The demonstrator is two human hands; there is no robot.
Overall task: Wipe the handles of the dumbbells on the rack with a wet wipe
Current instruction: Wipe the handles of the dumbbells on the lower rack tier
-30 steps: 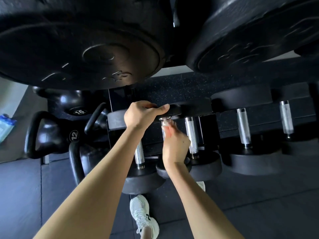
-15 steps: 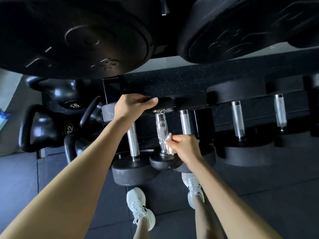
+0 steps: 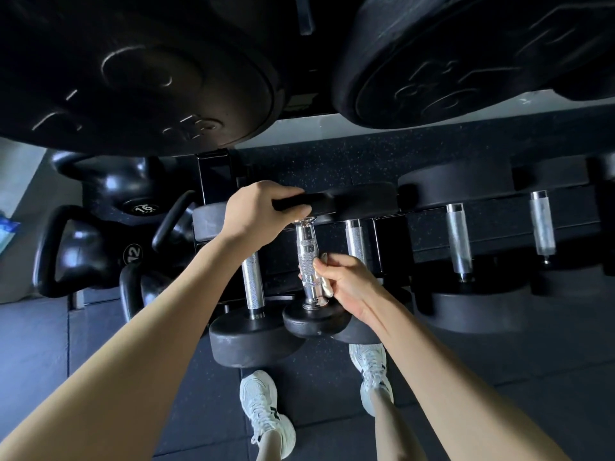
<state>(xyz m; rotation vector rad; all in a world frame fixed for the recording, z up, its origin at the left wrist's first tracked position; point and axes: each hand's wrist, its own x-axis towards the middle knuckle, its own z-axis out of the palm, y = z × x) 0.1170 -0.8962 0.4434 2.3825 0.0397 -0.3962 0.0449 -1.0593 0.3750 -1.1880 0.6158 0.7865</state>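
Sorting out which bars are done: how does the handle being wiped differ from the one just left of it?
The wiped handle bulges mid-length with ringed grooves; the left handle is a straight cylinder. The wiped one has the right hand pressing a wipe on it; the left one is untouched. Its near head is smaller too. Both are shiny knurled metal.

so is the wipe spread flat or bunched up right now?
Bunched. The wipe shows only as a small wad in the right hand, pressed against the dumbbell handle.

Five dumbbells (image 3: pixel 307 261), perhaps three kettlebells (image 3: pixel 76 251).
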